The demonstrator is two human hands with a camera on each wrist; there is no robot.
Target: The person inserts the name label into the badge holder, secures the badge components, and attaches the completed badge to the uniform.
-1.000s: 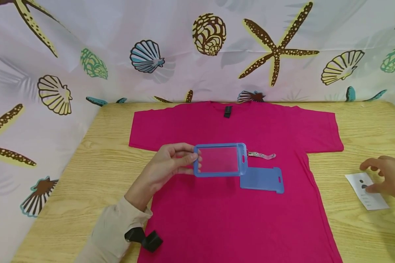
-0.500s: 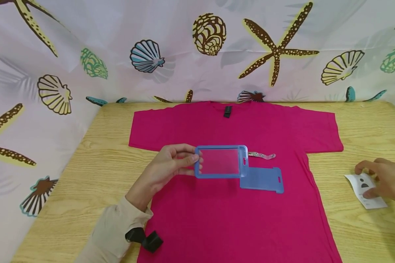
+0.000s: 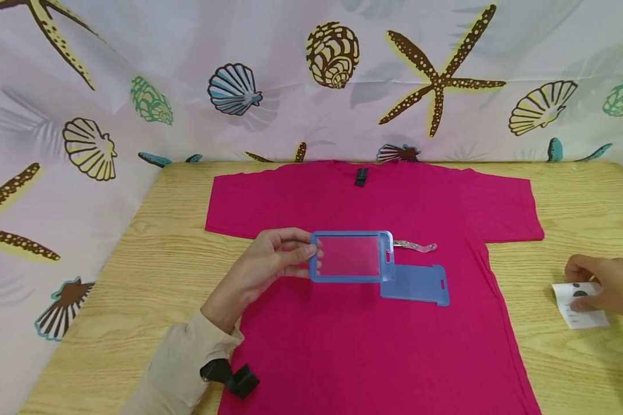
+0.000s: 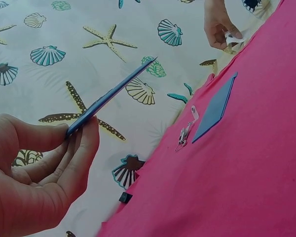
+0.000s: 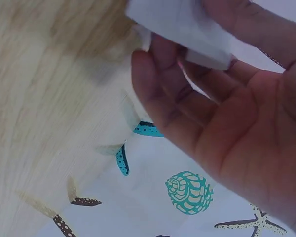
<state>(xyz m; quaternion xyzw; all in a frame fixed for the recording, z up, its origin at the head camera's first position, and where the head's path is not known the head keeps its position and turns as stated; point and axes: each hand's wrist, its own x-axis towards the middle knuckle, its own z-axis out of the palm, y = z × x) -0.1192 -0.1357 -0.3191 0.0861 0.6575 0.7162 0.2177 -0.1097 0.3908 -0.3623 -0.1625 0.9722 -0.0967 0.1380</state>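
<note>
Blue badge frame (image 3: 350, 257) was pinched at its left end between the thumb and fingers of the left grip (image 3: 270, 255), raised above the pink T-shirt (image 3: 374, 346). Flat on the shirt lay a matching blue plate (image 3: 417, 284), near a metal clip with a clear strap (image 3: 414, 246). Well apart to the right, beside the shirt at the wooden bench (image 3: 524, 357), the right grip (image 3: 610, 285) grasped a curling white printed paper (image 3: 565, 298) between thumb and fingers.

Pinching left hand (image 3: 267, 259); curled right hand (image 3: 611, 285)
</note>
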